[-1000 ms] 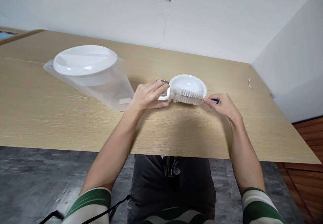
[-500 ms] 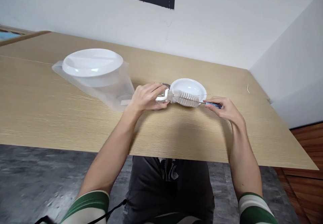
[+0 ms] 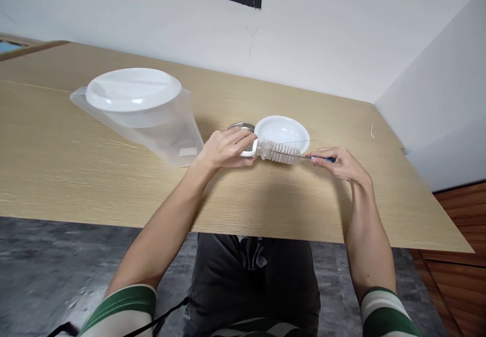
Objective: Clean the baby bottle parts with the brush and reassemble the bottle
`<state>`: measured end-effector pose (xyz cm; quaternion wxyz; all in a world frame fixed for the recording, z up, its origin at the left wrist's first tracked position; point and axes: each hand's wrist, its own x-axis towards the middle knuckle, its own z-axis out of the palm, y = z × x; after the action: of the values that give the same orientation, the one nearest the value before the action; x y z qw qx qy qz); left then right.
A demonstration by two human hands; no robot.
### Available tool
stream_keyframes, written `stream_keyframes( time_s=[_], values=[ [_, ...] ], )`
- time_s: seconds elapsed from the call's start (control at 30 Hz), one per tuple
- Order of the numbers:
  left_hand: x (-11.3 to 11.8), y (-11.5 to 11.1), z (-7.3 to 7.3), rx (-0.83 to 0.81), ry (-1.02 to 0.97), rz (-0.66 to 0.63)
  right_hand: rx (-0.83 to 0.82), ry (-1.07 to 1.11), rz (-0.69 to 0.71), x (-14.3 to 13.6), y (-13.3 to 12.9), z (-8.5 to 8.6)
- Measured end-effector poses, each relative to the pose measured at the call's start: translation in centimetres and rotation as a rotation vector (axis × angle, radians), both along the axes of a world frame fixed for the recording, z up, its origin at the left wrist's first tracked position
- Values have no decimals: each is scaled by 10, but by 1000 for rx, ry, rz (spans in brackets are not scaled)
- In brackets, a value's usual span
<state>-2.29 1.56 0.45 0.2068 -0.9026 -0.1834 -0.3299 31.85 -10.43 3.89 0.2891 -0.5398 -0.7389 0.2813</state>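
A big see-through jug (image 3: 163, 139) is on the left side of the light wood table (image 3: 114, 190). It has a round white lid (image 3: 132, 89) on top, and a small pale label (image 3: 188, 152) shows low down on it. Far to the left, a bit of something blue (image 3: 9, 47) peeks in at the edge.

Next to the bottom of the jug is the left hand (image 3: 230, 147). Its fingers are curled tight around a clear cup (image 3: 258, 148) with a white handle (image 3: 251, 151). The hand hides most of the cup, so it looks like a cup, but I can't be sure. Just behind the hand, a shiny round metal rim (image 3: 242, 125) pokes out.

Then comes the brush (image 3: 284, 153), with its fluffy white hairs close to the mouth of the cup. It lies sideways in front of a white bowl (image 3: 281, 124). I can't tell if the brush and the bowl touch. A thin dark line (image 3: 298, 141) runs across the bowl.

The right hand (image 3: 332, 161) pinches the brush by its blue handle (image 3: 323, 159), with a thin twisty stem going from there to the hairs. Well apart, near the right end of the table, lies a little bent white strip (image 3: 372, 131). Past the table there is a brown wood cabinet (image 3: 459, 225).
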Motion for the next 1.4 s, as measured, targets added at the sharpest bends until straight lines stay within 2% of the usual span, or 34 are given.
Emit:
stream_keyframes(
  time_s=[0.57, 0.73, 0.97, 1.13, 1.3, 1.4],
  values=[
    [2, -2, -1, 36, 35, -19, -123, 12, -42, 7, 0, -6],
    [2, -5, 1, -23, 22, -54, -162, 12, -53, 3, 0, -5],
    [5, -12, 7, -4, 74, -11, -186, 24, 64, -12, 2, 0],
    [3, -9, 8, 10, 17, 4, -163, 161, -70, -14, 4, -4],
    [-3, -3, 7, -113, -36, 23, 28, 323, -201, -11, 9, -11],
    [-6, 1, 5, -150, -54, 55, 87, 409, -237, -9, 14, -19]
  ],
)
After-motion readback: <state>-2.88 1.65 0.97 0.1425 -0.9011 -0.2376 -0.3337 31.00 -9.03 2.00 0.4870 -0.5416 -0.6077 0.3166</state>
